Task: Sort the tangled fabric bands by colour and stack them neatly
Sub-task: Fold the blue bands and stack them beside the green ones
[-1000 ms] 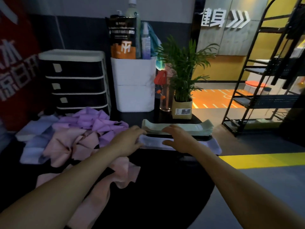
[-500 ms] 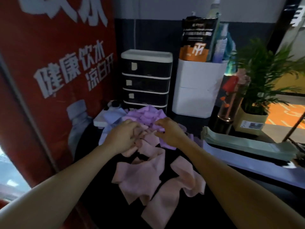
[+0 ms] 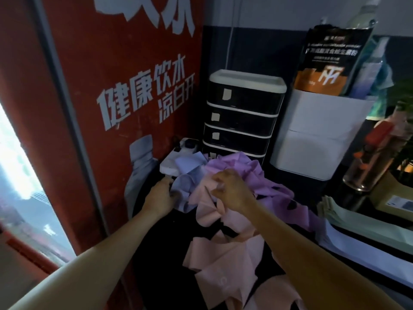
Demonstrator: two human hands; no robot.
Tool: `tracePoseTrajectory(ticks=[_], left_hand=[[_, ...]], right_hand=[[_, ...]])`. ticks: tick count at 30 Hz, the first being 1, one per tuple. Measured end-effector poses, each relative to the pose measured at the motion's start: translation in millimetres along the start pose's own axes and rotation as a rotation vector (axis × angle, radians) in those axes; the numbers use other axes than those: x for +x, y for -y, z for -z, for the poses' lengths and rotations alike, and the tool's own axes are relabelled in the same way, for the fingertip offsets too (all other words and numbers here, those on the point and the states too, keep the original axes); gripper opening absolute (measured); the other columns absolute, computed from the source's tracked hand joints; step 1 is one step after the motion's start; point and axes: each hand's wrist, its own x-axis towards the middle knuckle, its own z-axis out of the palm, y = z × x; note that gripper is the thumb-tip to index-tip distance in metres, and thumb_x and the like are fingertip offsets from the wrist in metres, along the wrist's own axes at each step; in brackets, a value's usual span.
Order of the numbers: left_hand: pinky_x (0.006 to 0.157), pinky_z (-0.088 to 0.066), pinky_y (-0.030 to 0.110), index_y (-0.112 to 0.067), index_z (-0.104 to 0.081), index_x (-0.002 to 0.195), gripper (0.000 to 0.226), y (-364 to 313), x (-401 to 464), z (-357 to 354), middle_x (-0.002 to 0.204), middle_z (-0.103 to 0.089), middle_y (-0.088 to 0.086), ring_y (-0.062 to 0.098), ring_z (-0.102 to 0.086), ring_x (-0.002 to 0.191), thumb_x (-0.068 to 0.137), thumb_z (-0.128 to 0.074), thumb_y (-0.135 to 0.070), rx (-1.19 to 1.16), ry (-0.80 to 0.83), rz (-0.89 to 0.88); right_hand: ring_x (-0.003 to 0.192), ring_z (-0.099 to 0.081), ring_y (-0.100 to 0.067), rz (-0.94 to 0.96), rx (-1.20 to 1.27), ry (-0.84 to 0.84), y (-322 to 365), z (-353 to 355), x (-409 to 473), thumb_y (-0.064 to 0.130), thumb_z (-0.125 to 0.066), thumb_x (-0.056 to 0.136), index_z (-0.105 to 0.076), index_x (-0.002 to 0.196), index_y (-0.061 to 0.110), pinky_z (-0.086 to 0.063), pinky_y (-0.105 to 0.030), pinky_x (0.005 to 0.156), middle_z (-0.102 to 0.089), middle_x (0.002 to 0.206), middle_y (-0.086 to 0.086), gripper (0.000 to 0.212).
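A tall red poster with white characters fills the frame's left. On the dark bench at centre lies a tangle of pink fabric bands, purple fabric bands and pale blue fabric bands. The left hand grips a blue band; the right hand pinches a pink one. Folded pale green bands stack at right.
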Motion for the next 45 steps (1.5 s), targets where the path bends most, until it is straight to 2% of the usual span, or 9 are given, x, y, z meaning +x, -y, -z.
tracePoseTrajectory(ticks=[5, 9, 13, 19, 22, 26, 31, 40, 45], left_hand=[[0.068, -0.040, 0.029, -0.014, -0.057, 0.089, 0.006, -10, 1, 6, 0.082, -0.059, 0.004, 0.026, -0.057, 0.081, 0.085, -0.061, -0.012, -0.067, -0.047, -0.087], [0.070, -0.036, 0.024, -0.007, -0.060, 0.104, 0.016, -41, -1, 23, 0.090, -0.055, -0.001, 0.015, -0.051, 0.086, 0.089, -0.062, -0.013, -0.146, -0.065, -0.232], [0.066, -0.040, 0.009, -0.014, -0.059, 0.107, 0.018, -80, -4, 44, 0.091, -0.056, -0.008, 0.004, -0.052, 0.081, 0.089, -0.062, -0.018, -0.243, -0.017, -0.354], [0.071, -0.046, 0.029, -0.010, -0.061, 0.106, 0.023, -142, -5, 74, 0.088, -0.061, 0.005, 0.020, -0.056, 0.082, 0.086, -0.066, -0.019, -0.339, -0.080, -0.508], [0.081, -0.051, 0.034, -0.008, -0.063, 0.104, 0.020, -165, -12, 85, 0.099, -0.066, 0.013, 0.027, -0.062, 0.092, 0.087, -0.064, -0.019, -0.416, -0.083, -0.565], [0.082, -0.051, 0.024, -0.006, -0.062, 0.102, 0.017, -185, -19, 87, 0.099, -0.065, 0.012, 0.022, -0.062, 0.092, 0.088, -0.062, -0.017, -0.428, -0.126, -0.614], [0.066, -0.044, 0.007, -0.026, -0.050, 0.080, 0.026, -207, -36, 83, 0.080, -0.053, -0.006, 0.001, -0.050, 0.070, 0.082, -0.069, -0.009, -0.518, -0.268, -0.680], [0.085, -0.052, 0.024, -0.016, -0.055, 0.093, 0.020, -242, -59, 64, 0.097, -0.065, 0.003, 0.012, -0.063, 0.096, 0.095, -0.046, -0.034, -0.746, 0.096, -0.622], [0.084, -0.051, 0.035, -0.012, -0.055, 0.089, 0.012, -253, -58, 71, 0.090, -0.061, 0.007, 0.017, -0.060, 0.086, 0.097, -0.047, -0.017, -0.859, 0.183, -0.497]], right_hand=[[0.102, -0.056, -0.026, 0.040, -0.001, -0.031, -1, 9, -3, 0.013, -0.062, 0.085, -0.061, 0.109, 0.004, -0.033, -0.019, 0.075, -0.058, 0.112, -0.010, 0.026], [0.108, -0.053, -0.018, 0.101, 0.083, -0.044, 9, 26, -7, 0.011, -0.061, 0.088, -0.056, 0.122, 0.003, -0.028, -0.010, 0.072, -0.057, 0.120, -0.008, 0.036], [0.095, -0.059, -0.021, 0.154, 0.206, -0.061, 28, 50, -8, 0.018, -0.067, 0.085, -0.062, 0.107, 0.002, -0.040, -0.025, 0.075, -0.063, 0.103, -0.008, 0.028], [0.074, -0.057, -0.022, 0.169, 0.382, -0.299, 53, 105, -6, 0.015, -0.066, 0.085, -0.065, 0.090, 0.001, -0.048, -0.034, 0.072, -0.067, 0.087, -0.019, 0.014], [0.061, -0.051, -0.011, 0.223, 0.354, -0.396, 61, 134, -15, 0.015, -0.062, 0.088, -0.064, 0.081, 0.001, -0.040, -0.020, 0.058, -0.062, 0.071, -0.007, 0.016], [0.074, -0.062, -0.021, 0.235, 0.335, -0.477, 63, 158, -30, 0.016, -0.061, 0.089, -0.068, 0.088, 0.003, -0.046, -0.022, 0.065, -0.068, 0.082, -0.011, 0.015], [0.067, -0.057, -0.007, 0.137, 0.406, -0.599, 56, 187, -42, 0.018, -0.061, 0.089, -0.069, 0.090, 0.008, -0.046, -0.015, 0.064, -0.061, 0.071, 0.006, 0.013], [0.075, -0.059, 0.008, 0.278, 0.442, -0.477, 51, 203, -76, -0.002, -0.061, 0.084, -0.067, 0.106, 0.006, -0.047, -0.008, 0.073, -0.061, 0.088, 0.011, 0.024], [0.086, -0.058, 0.008, 0.308, 0.406, -0.390, 41, 213, -89, 0.000, -0.058, 0.088, -0.066, 0.112, 0.008, -0.044, -0.004, 0.081, -0.060, 0.103, 0.003, 0.026]])
